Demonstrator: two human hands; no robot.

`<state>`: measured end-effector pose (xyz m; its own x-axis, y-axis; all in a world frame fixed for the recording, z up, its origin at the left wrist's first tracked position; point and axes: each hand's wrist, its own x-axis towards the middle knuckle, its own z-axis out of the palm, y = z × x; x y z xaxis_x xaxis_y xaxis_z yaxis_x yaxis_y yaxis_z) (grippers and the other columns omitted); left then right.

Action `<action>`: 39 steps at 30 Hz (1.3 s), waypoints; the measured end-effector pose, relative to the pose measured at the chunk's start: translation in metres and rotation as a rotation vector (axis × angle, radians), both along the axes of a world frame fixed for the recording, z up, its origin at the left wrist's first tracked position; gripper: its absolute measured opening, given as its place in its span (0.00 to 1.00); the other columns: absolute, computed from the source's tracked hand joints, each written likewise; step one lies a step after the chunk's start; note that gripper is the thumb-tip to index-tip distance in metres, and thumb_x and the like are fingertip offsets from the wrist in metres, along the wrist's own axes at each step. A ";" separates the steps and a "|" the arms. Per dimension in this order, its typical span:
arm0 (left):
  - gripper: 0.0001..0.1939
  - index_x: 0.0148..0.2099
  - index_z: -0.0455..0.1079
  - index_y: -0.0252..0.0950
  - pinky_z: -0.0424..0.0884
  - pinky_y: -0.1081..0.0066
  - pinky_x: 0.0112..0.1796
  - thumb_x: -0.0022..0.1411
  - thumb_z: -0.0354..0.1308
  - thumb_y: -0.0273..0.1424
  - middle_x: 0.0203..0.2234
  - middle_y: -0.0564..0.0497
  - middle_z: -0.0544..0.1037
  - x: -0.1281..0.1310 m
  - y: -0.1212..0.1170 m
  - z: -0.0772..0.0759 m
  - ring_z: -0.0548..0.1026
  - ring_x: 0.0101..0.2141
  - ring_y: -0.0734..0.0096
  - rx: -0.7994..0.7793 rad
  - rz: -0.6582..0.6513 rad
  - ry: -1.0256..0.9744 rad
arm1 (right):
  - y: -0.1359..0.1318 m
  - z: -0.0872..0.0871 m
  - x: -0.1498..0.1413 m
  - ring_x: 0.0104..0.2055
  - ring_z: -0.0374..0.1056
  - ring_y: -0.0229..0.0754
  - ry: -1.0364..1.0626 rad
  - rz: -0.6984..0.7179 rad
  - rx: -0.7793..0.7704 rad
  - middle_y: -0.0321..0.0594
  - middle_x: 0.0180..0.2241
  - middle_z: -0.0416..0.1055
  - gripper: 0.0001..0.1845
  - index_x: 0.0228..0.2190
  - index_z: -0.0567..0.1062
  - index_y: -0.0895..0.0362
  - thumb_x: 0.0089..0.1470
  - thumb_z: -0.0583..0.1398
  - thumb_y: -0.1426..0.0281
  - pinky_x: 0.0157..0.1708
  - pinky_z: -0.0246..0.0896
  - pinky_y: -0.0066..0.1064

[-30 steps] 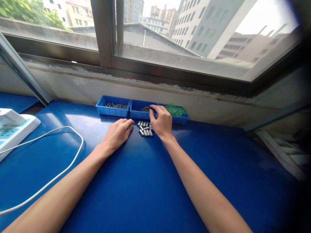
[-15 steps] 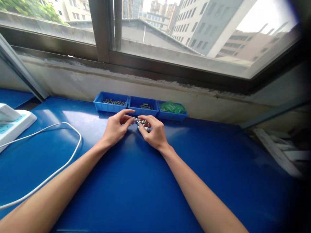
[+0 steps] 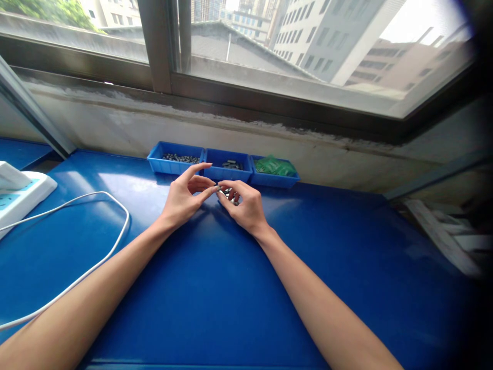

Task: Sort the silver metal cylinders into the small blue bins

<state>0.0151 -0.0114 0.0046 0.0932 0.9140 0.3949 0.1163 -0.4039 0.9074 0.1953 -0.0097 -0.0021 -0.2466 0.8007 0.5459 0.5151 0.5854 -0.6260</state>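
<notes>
In the head view, my left hand (image 3: 184,199) pinches a small metal part (image 3: 217,188) between thumb and a finger, its index finger raised and stretched out. The fingertips of my right hand (image 3: 248,205) meet the same part from the other side. Several shiny metal pieces (image 3: 232,196) show behind and under my right fingers; whether they lie in the palm or on the blue table (image 3: 215,298) I cannot tell. The exact kind of part is too small to make out.
Three blue bins stand along the wall: a left bin (image 3: 164,165) with small metal parts, a middle bin (image 3: 227,171) with metal pins, and a right bin (image 3: 275,180) holding a green bag (image 3: 275,166). A white power strip (image 3: 36,192) and white cable (image 3: 128,218) lie left.
My left hand has come closer to my right, so the small part now sits between both hands' fingertips. The left index finger has risen. The view has shifted slightly.
</notes>
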 end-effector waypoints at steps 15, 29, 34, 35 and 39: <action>0.14 0.50 0.72 0.37 0.75 0.66 0.41 0.66 0.55 0.37 0.37 0.47 0.81 -0.005 0.004 -0.007 0.79 0.37 0.65 0.124 0.179 0.361 | 0.003 0.001 0.001 0.28 0.72 0.39 0.122 -0.074 -0.071 0.38 0.32 0.79 0.14 0.35 0.80 0.55 0.59 0.60 0.58 0.31 0.67 0.31; 0.18 0.57 0.72 0.37 0.66 0.55 0.59 0.68 0.51 0.33 0.56 0.45 0.74 -0.007 0.006 -0.018 0.69 0.58 0.56 0.391 -0.177 0.824 | 0.051 0.024 0.009 0.31 0.70 0.43 -0.098 -0.462 0.193 0.43 0.31 0.76 0.17 0.37 0.79 0.56 0.62 0.56 0.59 0.36 0.63 0.33; 0.16 0.52 0.75 0.38 0.71 0.59 0.54 0.67 0.52 0.33 0.53 0.44 0.76 -0.010 0.007 -0.019 0.75 0.53 0.59 0.340 -0.099 0.811 | 0.060 0.020 0.009 0.31 0.70 0.45 -0.262 -0.516 0.124 0.42 0.30 0.74 0.13 0.38 0.80 0.55 0.59 0.59 0.62 0.34 0.61 0.34; 0.15 0.51 0.76 0.38 0.72 0.60 0.53 0.67 0.52 0.33 0.52 0.44 0.77 -0.011 0.007 -0.019 0.75 0.52 0.59 0.335 -0.081 0.814 | 0.057 0.019 0.009 0.31 0.70 0.45 -0.262 -0.506 0.128 0.42 0.30 0.74 0.13 0.38 0.80 0.55 0.59 0.59 0.63 0.34 0.61 0.34; 0.14 0.49 0.77 0.39 0.72 0.62 0.52 0.67 0.53 0.34 0.52 0.44 0.76 -0.011 0.007 -0.018 0.76 0.49 0.60 0.341 -0.042 0.827 | 0.036 0.014 0.009 0.32 0.70 0.43 -0.200 -0.434 0.154 0.42 0.33 0.75 0.12 0.39 0.79 0.55 0.60 0.57 0.64 0.36 0.62 0.33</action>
